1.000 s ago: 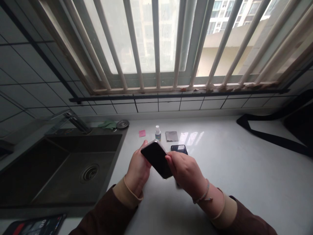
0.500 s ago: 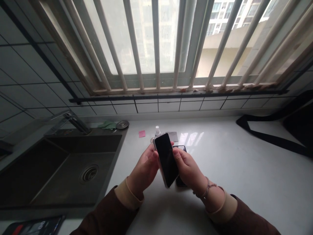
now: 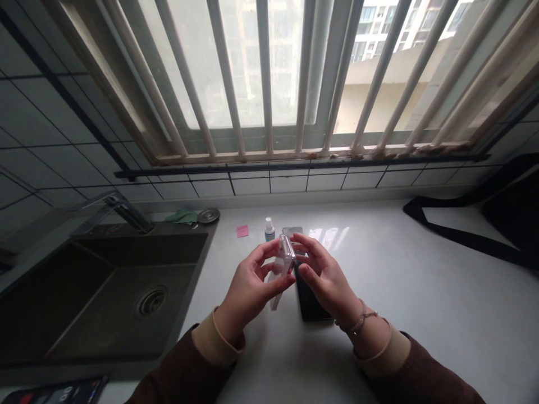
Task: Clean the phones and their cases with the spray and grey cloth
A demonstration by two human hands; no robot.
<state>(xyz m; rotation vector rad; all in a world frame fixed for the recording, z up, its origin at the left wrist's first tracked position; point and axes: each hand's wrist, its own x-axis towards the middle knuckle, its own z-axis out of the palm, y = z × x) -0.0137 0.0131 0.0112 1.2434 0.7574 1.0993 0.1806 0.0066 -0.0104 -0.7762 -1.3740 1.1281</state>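
Observation:
A smartphone in a clear case [image 3: 287, 252] is tilted up on its edge above the counter, its top end facing away from the screen side seen before. My left hand [image 3: 246, 289] grips it, thumb along the near end and fingers on the far side. Close by on the right, my right hand [image 3: 323, 278] has its fingers bent and apart; its fingertips are at the phone's edge, and I cannot tell whether they touch. A second, black phone [image 3: 310, 303] lies on the counter, partly under my right hand.
Behind the hands stand a small white-capped spray bottle [image 3: 269, 229] and a grey flat piece [image 3: 292, 230]. A pink sticky note [image 3: 242, 231] lies left of them. The sink [image 3: 126, 292] is on the left, a black strap [image 3: 442, 230] at right, another phone-like device [image 3: 63, 391] at lower left.
The cased phone has turned from screen-facing to edge-on. My right thumb has come off its side, while my left hand keeps its grip.

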